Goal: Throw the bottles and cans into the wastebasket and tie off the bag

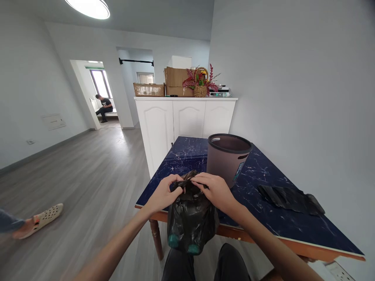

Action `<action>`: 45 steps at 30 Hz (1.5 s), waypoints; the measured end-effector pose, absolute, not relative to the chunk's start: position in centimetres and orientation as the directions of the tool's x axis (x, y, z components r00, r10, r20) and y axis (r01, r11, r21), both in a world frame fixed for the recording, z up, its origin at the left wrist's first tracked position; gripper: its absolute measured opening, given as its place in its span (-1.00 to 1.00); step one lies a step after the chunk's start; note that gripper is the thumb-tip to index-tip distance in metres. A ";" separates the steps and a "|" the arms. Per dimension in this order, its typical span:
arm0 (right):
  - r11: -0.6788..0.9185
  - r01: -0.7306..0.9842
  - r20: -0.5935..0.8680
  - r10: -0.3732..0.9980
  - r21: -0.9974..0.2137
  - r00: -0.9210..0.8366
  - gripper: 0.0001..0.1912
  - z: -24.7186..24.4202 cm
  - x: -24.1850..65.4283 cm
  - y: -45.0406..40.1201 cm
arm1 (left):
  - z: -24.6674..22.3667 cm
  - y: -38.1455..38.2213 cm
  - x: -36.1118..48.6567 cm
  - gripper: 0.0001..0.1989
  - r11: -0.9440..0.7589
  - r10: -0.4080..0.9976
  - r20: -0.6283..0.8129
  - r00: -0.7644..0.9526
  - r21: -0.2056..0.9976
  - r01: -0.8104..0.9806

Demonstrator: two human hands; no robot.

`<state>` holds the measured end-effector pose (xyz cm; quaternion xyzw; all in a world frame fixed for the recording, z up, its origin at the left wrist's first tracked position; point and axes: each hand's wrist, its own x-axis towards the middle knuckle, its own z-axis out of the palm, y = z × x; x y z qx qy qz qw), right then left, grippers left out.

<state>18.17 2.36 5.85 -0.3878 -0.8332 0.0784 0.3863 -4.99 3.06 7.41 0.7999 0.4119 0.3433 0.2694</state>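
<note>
At the table (187, 150), bin label (238, 171) unreadable, both hands (164, 194) (216, 190) pinch a black bag (193, 220).

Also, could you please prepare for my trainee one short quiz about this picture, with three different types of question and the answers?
1. What do the left hand and the right hand grip together?
A) the flower basket
B) a bulging black plastic bag
C) a cardboard box

2. True or false: the bin stands upright on the blue table.

3. Fill in: the flower basket stands on top of the white ____.

Key: 1. B; 2. true; 3. cabinet
</note>
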 end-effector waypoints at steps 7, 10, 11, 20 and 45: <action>0.742 0.656 0.738 0.519 -0.138 -0.431 -0.53 3.8 17.3 2.2 | 8.2 3.8 -4.3 -0.46 -0.207 0.951 0.130 0.281 0.941 0.266; 0.718 0.694 0.757 0.476 -0.041 -0.448 -0.48 3.5 17.2 2.2 | 9.2 4.1 -3.3 -0.50 -0.163 0.929 0.096 0.357 0.973 0.162; 0.704 0.710 0.762 0.467 -0.014 -0.448 -0.46 3.5 17.2 2.2 | 9.5 4.1 -3.0 -0.53 -0.148 0.919 0.090 0.384 0.981 0.123; 0.704 0.710 0.797 0.423 0.011 -0.431 -0.64 3.4 17.7 1.1 | 9.4 3.6 -1.2 -0.57 -0.046 0.958 0.043 0.284 0.999 0.006; 0.436 0.390 0.451 0.891 -0.811 -0.058 -0.64 0.2 19.1 -2.6 | 4.5 4.4 -3.4 -0.52 -0.128 0.989 0.137 -0.063 0.982 0.139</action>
